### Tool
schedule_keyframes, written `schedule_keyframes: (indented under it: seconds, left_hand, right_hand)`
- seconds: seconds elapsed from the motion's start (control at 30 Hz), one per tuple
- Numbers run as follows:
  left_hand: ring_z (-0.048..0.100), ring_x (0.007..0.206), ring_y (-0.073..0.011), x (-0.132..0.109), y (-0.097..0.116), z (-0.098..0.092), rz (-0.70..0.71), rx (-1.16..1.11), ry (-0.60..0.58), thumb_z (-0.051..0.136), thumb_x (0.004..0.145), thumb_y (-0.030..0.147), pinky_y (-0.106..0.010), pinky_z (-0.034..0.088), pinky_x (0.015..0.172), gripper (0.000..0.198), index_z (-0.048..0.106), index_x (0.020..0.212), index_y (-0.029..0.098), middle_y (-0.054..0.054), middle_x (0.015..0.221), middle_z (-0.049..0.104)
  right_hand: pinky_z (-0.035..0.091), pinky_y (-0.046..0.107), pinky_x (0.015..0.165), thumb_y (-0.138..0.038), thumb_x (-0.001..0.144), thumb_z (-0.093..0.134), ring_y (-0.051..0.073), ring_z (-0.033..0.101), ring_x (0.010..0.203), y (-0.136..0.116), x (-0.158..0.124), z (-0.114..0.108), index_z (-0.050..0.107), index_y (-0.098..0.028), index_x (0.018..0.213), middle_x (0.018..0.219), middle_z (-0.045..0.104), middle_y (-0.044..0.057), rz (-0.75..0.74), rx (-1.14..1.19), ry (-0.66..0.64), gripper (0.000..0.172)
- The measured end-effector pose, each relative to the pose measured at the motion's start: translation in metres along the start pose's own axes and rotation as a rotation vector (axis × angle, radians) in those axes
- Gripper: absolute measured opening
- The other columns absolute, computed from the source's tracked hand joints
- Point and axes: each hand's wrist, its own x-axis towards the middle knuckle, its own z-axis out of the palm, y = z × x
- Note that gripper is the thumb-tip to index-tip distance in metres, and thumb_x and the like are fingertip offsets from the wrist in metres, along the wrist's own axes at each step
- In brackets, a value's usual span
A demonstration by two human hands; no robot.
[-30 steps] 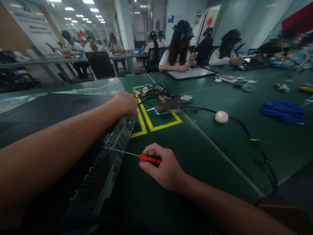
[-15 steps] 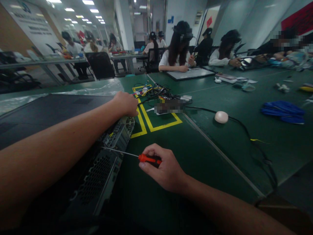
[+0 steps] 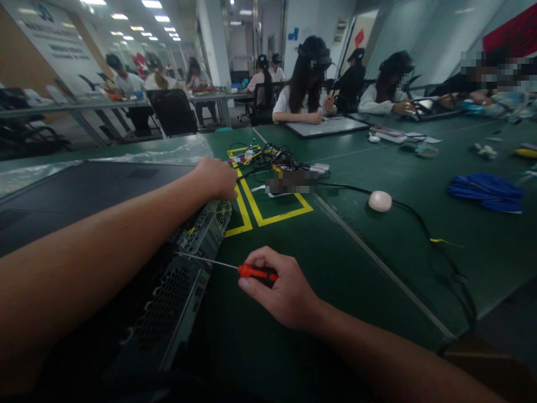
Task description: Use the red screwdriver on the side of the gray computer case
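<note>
A black computer case lies flat on the green table, its perforated grey rear panel facing me. My left hand rests closed over the case's far top corner, gripping it. My right hand is wrapped round the orange handle of a screwdriver. The thin metal shaft runs left, with its tip against the rear panel.
Yellow tape marks and a tangle of cables lie beyond the case. A white mouse with a black cord and blue cloth are to the right. Several people work at the far side of the table.
</note>
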Motion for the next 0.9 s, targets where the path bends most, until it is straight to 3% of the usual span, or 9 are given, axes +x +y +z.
schedule_keyframes:
  seconds: [0.3,0.47,0.6,0.7,0.9]
  left_hand:
    - [0.07,0.135,-0.0412,0.0019,-0.0003,0.0023,-0.008,-0.012,-0.004,0.063,0.092,0.052,-0.05,0.055,0.109,0.065,0.077,0.148,0.022,-0.021,0.146,0.078]
    - [0.071,0.134,-0.0427,0.002,-0.0007,0.0025,-0.006,-0.018,-0.009,0.062,0.094,0.052,-0.051,0.056,0.108,0.064,0.077,0.147,0.02,-0.023,0.147,0.077]
    - [0.071,0.134,-0.0424,0.0039,-0.0011,0.0035,-0.004,-0.001,-0.012,0.06,0.095,0.053,-0.051,0.056,0.107,0.065,0.076,0.148,0.02,-0.023,0.147,0.077]
    - [0.071,0.134,-0.0434,0.0048,-0.0013,0.004,-0.009,-0.027,-0.007,0.064,0.093,0.053,-0.052,0.055,0.109,0.065,0.077,0.147,0.019,-0.024,0.146,0.078]
    - [0.068,0.138,-0.0426,0.0031,-0.0009,0.0028,-0.024,-0.098,-0.001,0.069,0.092,0.052,-0.05,0.051,0.113,0.061,0.079,0.144,0.022,-0.021,0.151,0.075]
  right_hand:
    - [0.047,0.03,0.072,-0.031,0.099,0.077,0.016,0.064,0.074,0.0045,0.0006,0.0009,0.078,-0.018,0.101,0.086,0.071,0.001,-0.056,-0.003,0.036,0.013]
    - [0.048,0.031,0.073,-0.032,0.107,0.064,0.018,0.066,0.079,0.0021,0.0007,0.0019,0.08,-0.017,0.103,0.089,0.073,0.004,-0.047,-0.002,-0.005,0.022]
    - [0.044,0.028,0.063,-0.034,0.1,0.074,0.014,0.06,0.066,0.0028,-0.0008,0.0036,0.073,-0.018,0.112,0.081,0.066,-0.002,0.018,0.066,-0.014,0.02]
    - [0.042,0.027,0.061,-0.029,0.092,0.081,0.013,0.055,0.063,0.0029,-0.0012,0.0038,0.067,-0.02,0.105,0.076,0.06,-0.005,0.007,0.073,0.0,0.021]
    - [0.044,0.028,0.063,-0.027,0.095,0.078,0.013,0.059,0.067,0.0019,-0.0002,0.0021,0.067,-0.02,0.101,0.079,0.064,-0.003,-0.008,0.073,-0.011,0.014]
